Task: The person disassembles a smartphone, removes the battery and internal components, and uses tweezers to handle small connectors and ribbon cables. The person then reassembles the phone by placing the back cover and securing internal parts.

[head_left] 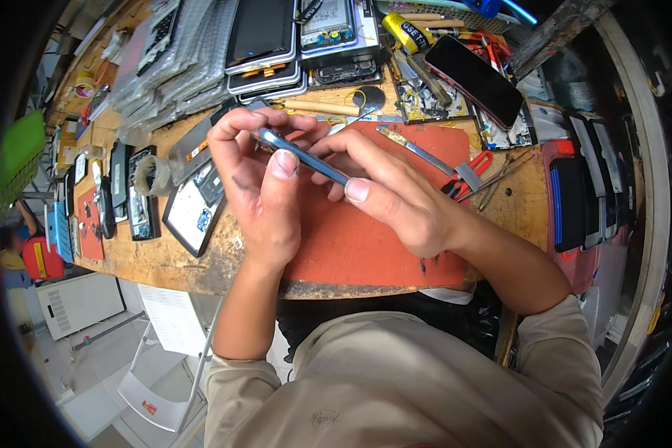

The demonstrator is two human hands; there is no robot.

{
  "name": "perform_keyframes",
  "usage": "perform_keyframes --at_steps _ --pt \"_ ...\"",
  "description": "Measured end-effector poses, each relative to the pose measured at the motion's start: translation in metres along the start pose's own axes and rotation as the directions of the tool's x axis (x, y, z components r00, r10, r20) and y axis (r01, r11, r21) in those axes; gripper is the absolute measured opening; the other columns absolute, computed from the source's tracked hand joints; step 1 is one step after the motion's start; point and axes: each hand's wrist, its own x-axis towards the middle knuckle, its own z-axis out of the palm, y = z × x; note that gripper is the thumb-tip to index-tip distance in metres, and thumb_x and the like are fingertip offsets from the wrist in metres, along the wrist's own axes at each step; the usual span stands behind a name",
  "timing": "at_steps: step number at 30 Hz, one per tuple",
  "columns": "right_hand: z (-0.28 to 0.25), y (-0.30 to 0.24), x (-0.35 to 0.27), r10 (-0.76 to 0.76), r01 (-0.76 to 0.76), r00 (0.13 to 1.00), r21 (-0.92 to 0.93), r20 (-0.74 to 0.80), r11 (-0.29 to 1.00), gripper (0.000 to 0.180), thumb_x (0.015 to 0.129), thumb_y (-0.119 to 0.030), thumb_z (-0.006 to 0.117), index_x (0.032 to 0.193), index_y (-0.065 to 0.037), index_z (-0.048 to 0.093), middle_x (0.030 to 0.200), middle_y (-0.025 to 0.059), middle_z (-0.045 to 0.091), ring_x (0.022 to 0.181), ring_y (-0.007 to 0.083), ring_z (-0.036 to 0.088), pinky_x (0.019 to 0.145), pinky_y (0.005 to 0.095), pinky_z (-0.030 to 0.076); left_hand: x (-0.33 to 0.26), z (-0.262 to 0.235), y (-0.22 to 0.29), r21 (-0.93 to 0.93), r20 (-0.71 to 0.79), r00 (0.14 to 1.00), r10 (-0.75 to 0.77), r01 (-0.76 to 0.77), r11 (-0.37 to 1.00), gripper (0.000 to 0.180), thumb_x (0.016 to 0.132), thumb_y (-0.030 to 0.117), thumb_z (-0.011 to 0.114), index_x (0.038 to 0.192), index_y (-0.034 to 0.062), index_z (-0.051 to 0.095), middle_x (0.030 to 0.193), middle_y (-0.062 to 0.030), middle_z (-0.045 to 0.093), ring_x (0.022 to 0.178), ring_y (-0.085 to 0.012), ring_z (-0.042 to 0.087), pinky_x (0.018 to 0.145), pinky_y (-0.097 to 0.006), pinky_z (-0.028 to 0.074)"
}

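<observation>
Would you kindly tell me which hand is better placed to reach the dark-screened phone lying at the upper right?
Probably the right hand: it is nearer that dark-screened phone, with the left hand farther across. Both hold the slim phone-like device, so the right would first have to let go.

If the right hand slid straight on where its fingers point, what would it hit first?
Past the slim phone it grips, the right hand would probably meet the fingers of the left hand first, though depth there is hard to judge.
</observation>
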Motion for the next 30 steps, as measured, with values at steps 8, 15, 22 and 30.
perform_keyframes --at_steps 8,15,22,30 --pt "-0.029 -0.025 0.001 0.018 -0.027 0.999 -0.304 -0.035 0.952 0.034 0.112 -0.024 0.060 0.126 0.005 0.071 0.112 0.0108 0.074 0.100 0.0177 0.071 0.089 0.0326 0.055 -0.001 -0.010 0.028 0.172 -0.237 0.970 -0.047 0.089 0.981 0.028 0.104 0.011 0.076 0.122 0.0067 0.055 0.108 -0.0021 0.065 0.096 -0.0071 0.060 0.088 -0.024 0.050" --pt "-0.037 -0.027 -0.003 0.142 -0.011 0.957 -0.456 0.253 0.890 0.016 0.096 -0.008 0.069 0.100 0.004 0.078 0.083 0.0180 0.076 0.078 0.0300 0.074 0.074 0.0415 0.057 -0.007 -0.027 0.028 0.250 -0.335 0.942 0.011 0.078 0.965 0.025 0.104 0.014 0.077 0.118 0.0064 0.058 0.105 0.0007 0.063 0.093 -0.0053 0.058 0.085 -0.023 0.049" --pt "-0.033 -0.029 -0.003 0.137 -0.009 0.958 -0.450 0.251 0.893 0.016 0.093 -0.006 0.070 0.098 0.006 0.079 0.090 0.0213 0.079 0.088 0.0314 0.080 0.083 0.0411 0.062 -0.007 -0.037 0.021 0.274 -0.360 0.931 0.061 0.043 0.961 0.017 0.108 0.014 0.071 0.116 0.0068 0.058 0.098 -0.0011 0.066 0.080 -0.0080 0.065 0.073 -0.027 0.059" --pt "-0.034 -0.020 -0.003 0.042 0.088 0.964 -0.466 0.261 0.881 0.014 0.090 -0.004 0.070 0.094 0.006 0.080 0.085 0.0225 0.078 0.083 0.0341 0.079 0.079 0.0415 0.062 -0.007 -0.037 0.023 0.302 -0.294 0.953 0.076 0.017 0.953 0.016 0.108 0.014 0.069 0.118 0.0054 0.058 0.099 -0.0009 0.066 0.083 -0.0073 0.064 0.076 -0.026 0.056"
